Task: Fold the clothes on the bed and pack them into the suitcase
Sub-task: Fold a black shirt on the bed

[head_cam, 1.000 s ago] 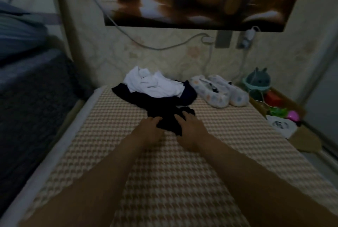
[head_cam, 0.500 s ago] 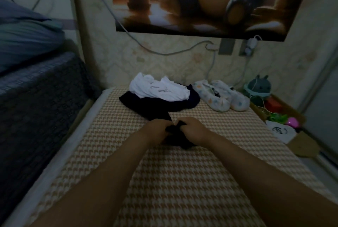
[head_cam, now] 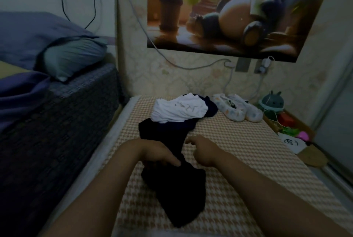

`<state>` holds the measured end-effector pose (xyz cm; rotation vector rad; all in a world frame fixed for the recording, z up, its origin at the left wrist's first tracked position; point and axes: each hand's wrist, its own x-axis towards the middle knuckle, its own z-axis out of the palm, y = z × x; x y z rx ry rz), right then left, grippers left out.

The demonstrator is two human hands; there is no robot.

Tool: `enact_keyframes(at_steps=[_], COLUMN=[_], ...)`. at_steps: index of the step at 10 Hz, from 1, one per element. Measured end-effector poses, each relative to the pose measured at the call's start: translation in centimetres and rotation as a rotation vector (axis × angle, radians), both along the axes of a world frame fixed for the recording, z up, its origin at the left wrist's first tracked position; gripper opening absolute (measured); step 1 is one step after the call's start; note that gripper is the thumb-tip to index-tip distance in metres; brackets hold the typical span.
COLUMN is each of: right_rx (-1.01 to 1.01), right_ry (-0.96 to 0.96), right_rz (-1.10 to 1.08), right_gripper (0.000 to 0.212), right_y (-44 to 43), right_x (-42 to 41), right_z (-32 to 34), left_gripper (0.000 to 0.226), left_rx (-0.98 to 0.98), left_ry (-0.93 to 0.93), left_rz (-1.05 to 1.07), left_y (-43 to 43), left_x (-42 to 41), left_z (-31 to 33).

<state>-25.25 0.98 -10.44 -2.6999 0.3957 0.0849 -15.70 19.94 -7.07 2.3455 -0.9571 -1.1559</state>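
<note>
A dark garment [head_cam: 179, 189] trails from the clothes pile toward me across the checked mattress [head_cam: 238, 160]. My left hand [head_cam: 160, 155] grips its upper part, fingers lying across the fabric. My right hand [head_cam: 203, 150] hovers just right of the same garment with loosely curled fingers and holds nothing. Farther back lies a crumpled white garment [head_cam: 179, 110] on top of more dark clothing [head_cam: 164, 129]. No suitcase is in view.
A pair of pale patterned slippers [head_cam: 238, 110] sits at the mattress's far right. A cardboard box of toys [head_cam: 290, 127] stands to the right on the floor. A higher bed with pillows [head_cam: 57, 103] borders the left side. Cables hang along the wall behind.
The dark garment has been pulled out of the pile toward me. Both hands gripped it before; my right hand has now let go and moved slightly right.
</note>
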Motion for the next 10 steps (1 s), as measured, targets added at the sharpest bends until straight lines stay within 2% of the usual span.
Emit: enact_keyframes(at_steps=[1, 2, 3, 4, 5, 6, 7, 8, 9, 10], right_rx=[-0.132, -0.229, -0.332, -0.102, -0.790, -0.022, 0.171, 0.321, 0.230, -0.036], right_ry=[-0.019, -0.090, -0.114, -0.210, -0.070, -0.194, -0.467, -0.543, -0.371, -0.281], right_rz=[0.054, 0.096, 0.093, 0.036, 0.050, -0.341, -0.433, -0.367, -0.117, -0.089], right_gripper=[0.062, 0.062, 0.071, 0.064, 0.044, 0.018, 0.025, 0.045, 0.082, 0.086], right_y=[1.0, 0.5, -0.8, -2.4, -4.4, -3.1, -5.1, -5.7, -4.4, -1.6], right_x=[1.5, 4.7, 8.8, 12.9, 15.9, 17.6, 18.6, 19.1, 19.0, 17.9], right_z=[-1.3, -2.6, -4.2, -6.0, -6.2, -4.2, -0.8, 0.8, -0.4, -3.4], left_gripper=[0.050, 0.041, 0.073, 0.098, 0.052, 0.031, 0.034, 0.031, 0.026, 0.061], left_rx=[-0.182, -0.304, -0.146, -0.005, -0.020, -0.004, -0.041, 0.096, 0.305, 0.244], left_ry=[0.018, -0.388, -0.548, -0.422, -0.486, -0.501, -0.703, -0.925, -0.802, -0.656], left_rz=[0.091, 0.071, 0.090, 0.142, 0.100, 0.120, 0.385, 0.640, 0.484, 0.296], left_y=[-0.4, -1.6, -2.8, -4.0, -5.3, -5.2, -2.2, 2.5, 4.1, 3.9], left_x=[0.7, 3.0, 5.2, 6.8, 8.2, 9.8, 11.5, 13.1, 12.8, 11.7], left_z=[-0.9, -2.4, -4.8, -6.9, -7.4, -6.6, -4.4, -1.9, -1.3, -3.8])
